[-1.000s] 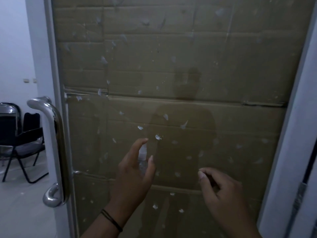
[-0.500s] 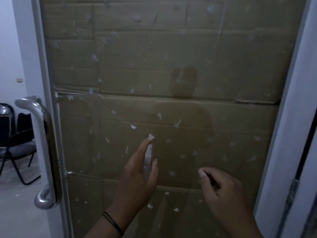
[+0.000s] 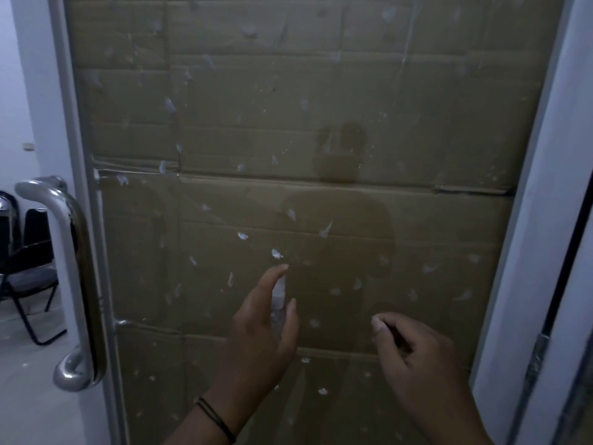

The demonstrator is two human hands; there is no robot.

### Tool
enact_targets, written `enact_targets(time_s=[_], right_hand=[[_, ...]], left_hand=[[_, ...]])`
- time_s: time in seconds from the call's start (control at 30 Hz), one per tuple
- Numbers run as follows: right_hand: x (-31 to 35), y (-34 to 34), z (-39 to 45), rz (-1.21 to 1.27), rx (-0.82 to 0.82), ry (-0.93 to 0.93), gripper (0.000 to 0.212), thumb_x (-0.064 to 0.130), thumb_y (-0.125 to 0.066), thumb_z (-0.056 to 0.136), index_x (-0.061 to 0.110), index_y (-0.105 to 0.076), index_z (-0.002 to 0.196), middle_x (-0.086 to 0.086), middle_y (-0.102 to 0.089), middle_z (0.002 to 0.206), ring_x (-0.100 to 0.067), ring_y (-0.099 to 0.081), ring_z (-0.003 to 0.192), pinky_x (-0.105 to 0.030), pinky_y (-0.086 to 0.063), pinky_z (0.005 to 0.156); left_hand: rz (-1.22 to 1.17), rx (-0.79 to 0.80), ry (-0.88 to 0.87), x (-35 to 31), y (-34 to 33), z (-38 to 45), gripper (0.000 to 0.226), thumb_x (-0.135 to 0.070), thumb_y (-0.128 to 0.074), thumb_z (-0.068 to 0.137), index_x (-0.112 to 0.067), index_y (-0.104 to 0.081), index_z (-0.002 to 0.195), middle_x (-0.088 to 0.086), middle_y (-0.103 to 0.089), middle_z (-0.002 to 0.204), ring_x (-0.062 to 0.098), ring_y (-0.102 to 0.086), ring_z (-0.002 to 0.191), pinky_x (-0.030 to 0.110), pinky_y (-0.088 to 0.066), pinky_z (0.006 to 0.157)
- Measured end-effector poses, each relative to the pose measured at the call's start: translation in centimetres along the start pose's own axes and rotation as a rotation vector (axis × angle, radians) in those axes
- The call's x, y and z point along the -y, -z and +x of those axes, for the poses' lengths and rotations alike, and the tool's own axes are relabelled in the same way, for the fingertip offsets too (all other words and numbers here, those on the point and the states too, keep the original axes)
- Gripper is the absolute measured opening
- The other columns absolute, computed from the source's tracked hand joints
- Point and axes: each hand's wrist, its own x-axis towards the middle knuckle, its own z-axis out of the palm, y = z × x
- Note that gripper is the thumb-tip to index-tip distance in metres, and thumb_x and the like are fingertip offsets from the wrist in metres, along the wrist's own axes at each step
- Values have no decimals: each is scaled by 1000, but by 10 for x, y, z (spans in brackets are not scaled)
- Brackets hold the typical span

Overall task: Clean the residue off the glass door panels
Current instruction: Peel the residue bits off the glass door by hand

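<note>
Dozens of little white residue flecks (image 3: 276, 254) are stuck all over the glass door panel (image 3: 353, 107), with brown cardboard (image 3: 417, 203) right behind it, so honestly most of the job looks undone. Left hand (image 3: 260, 335) is wrapped around a small clear spray bottle (image 3: 278, 292), index finger stretched up over the top of it and thumb alongside, nozzle pointed at the glass just under 1 of the brighter flecks. Right hand (image 3: 417, 354) sits lower and to the right, fingers curled in with the thumb tip against them like a pinch, but I can't tell if there's a scraper, cloth or anything at all in there, too dark. What I'd worry about: the bottle is tiny and only loosely cradled, so a hard press on the top could tip it or send the spray past the fleck it's aimed at. Too much liquid probably runs down the pane and maybe wets the cardboard at the edges if there's any gap. If the right hand goes at the bits with a bare nail, it might just smear the softened glue instead of lifting it. Also the door has a steel pull handle (image 3: 69, 284) on the left and looks like it could swing, so leaning into the glass while scrubbing might push it away. Folding chairs (image 3: 29, 252) sit in the room beyond.
</note>
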Motion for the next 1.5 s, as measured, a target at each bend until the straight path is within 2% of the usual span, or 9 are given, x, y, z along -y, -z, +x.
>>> enact_targets(time_s=[0.13,0.3,0.4,0.5,0.67,0.87,1.07,1.23,1.5], right_hand=[[0,3,1,-11,2,9,12,-7,-71,74,4,-72,71,-5,-67,63,-13,-56,62,-23,-41,58],[-1,1,0,4,-6,8,11,-7,-71,73,4,-72,72,-5,-68,64,-13,-57,72,-21,-41,60],[-2,-1,0,-11,-1,5,11,-5,-72,73,6,-73,72,-3,-67,64,-11,-56,75,-15,-39,60],[-3,-1,-1,-17,-3,1,11,-4,-72,73,7,-73,73,-2,-67,65,-11,-56,75,-19,-40,61],[-4,2,-1,-15,1,-21,10,-3,-71,75,7,-73,74,-2,-67,65,-11,-58,60,-21,-41,60],[-6,15,3,-27,-4,-22,8,0,-68,79,6,-73,77,-4,-69,69,-18,-62,65,-22,-42,62],[-23,33,-2,-79,38,-97,11,16,-62,86,18,-73,86,12,-65,73,-1,-59,70,-8,-41,59],[-36,49,-8,-132,19,-150,12,25,-59,88,25,-71,87,18,-63,72,6,-57,77,-6,-41,57],[-48,71,-18,-163,-8,-194,13,20,-60,88,27,-71,88,29,-57,73,16,-53,88,4,-38,64]], left_hand=[[29,-123,46,3,2,6,55,1,-69,79,-23,-47,122,-2,-57,89,5,-49,69,-2,-34,71],[81,-187,92,8,7,10,55,5,-69,76,-25,-45,116,2,-55,78,17,-50,59,13,-32,60],[86,-219,90,11,7,9,51,1,-68,79,-22,-47,118,2,-57,84,15,-50,63,9,-32,65],[83,-219,63,12,6,8,45,-11,-62,82,-20,-46,123,-3,-58,97,12,-53,73,8,-34,71],[31,-98,28,10,-1,6,60,-7,-67,83,-24,-42,135,6,-63,105,4,-52,83,-2,-34,80],[-57,-16,-14,-8,-19,13,50,-21,-62,85,-26,-45,132,-13,-54,119,2,-55,108,4,-38,92],[-100,72,-28,-30,-41,12,47,-18,-64,83,-28,-48,126,-15,-57,105,-6,-54,91,-2,-35,80],[-142,150,-11,-43,-59,2,41,-13,-63,81,-36,-51,112,-21,-50,70,-10,-52,65,-2,-33,61],[-229,251,-85,-67,-84,-11,46,-19,-60,86,-25,-47,130,-9,-60,101,4,-57,86,-1,-36,77]])
